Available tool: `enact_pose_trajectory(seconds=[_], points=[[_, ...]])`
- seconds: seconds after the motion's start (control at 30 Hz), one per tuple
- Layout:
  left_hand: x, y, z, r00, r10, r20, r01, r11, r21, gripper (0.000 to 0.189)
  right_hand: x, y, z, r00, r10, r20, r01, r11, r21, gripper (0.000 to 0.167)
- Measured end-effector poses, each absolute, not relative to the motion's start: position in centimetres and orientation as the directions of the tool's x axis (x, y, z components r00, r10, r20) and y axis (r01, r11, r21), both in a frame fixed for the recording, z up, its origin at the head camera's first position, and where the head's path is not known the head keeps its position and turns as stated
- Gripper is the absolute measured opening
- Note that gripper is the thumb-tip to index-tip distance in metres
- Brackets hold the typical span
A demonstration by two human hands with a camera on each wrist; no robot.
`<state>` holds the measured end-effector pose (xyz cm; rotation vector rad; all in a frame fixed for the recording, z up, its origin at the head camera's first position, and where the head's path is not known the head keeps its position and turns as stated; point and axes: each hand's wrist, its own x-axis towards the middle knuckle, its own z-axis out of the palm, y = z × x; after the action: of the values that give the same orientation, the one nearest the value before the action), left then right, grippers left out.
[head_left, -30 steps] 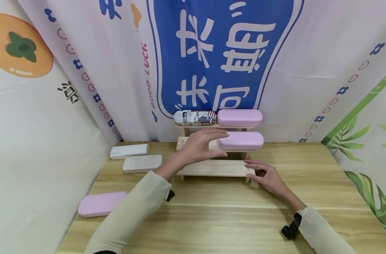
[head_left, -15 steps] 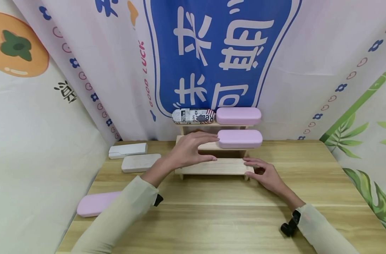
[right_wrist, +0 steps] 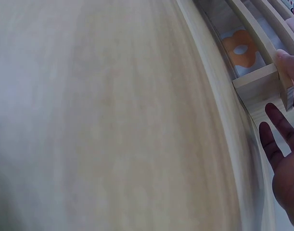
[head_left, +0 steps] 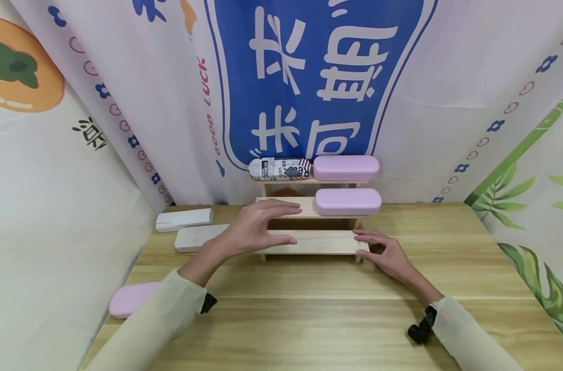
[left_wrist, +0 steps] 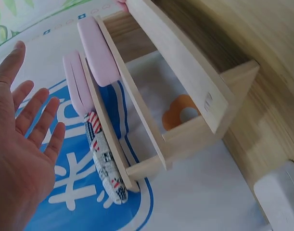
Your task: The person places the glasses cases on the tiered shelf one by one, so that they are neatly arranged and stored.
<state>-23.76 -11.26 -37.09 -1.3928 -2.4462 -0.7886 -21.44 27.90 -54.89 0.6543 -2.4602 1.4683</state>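
A three-tier wooden display rack (head_left: 309, 243) stands at the back of the table. My right hand (head_left: 389, 257) holds the right end of its lowest shelf, thumb at the front corner and fingers at the back one. My left hand (head_left: 253, 226) is in front of the rack's left half, fingers stretched out, thumb apart, nothing in it. A pink glasses case (head_left: 348, 201) lies on the middle shelf's right half. On the top shelf, a newspaper-print glasses case (head_left: 279, 169) sits left of another pink glasses case (head_left: 346, 168). The left wrist view shows the empty palm (left_wrist: 21, 159).
On the table's left side lie a white case (head_left: 184, 220), a grey-white case (head_left: 195, 238) partly behind the left arm, and a pink case (head_left: 130, 300) partly covered by the sleeve. A printed curtain (head_left: 411, 149) hangs right behind the rack.
My left hand has drawn back leftward, away from the pink glasses case on the middle shelf. The right hand keeps its place on the rack. The view has shifted slightly.
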Motion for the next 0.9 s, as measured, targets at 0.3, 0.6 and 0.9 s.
enact_pose_trajectory(seconds=[0.3,0.6,0.9], points=[[-23.4,-13.9,-37.2,-0.564,0.724,0.398,0.811,0.394,0.433,0.062,-21.5,27.9,-54.6,-0.886,-0.263,0.381,-0.459,0.387,-0.8,0.04],[-22.8,-16.7,-37.7,-0.544,0.726,0.421,0.821,0.359,0.444,0.059,-21.5,27.8,-54.8,-0.887,-0.259,0.381,-0.457,0.384,-0.803,0.039],[-22.8,-19.5,-38.0,-0.596,0.73,0.334,0.76,0.38,0.526,0.062,-21.5,27.9,-54.8,-0.894,-0.265,0.362,-0.443,0.394,-0.805,0.037]])
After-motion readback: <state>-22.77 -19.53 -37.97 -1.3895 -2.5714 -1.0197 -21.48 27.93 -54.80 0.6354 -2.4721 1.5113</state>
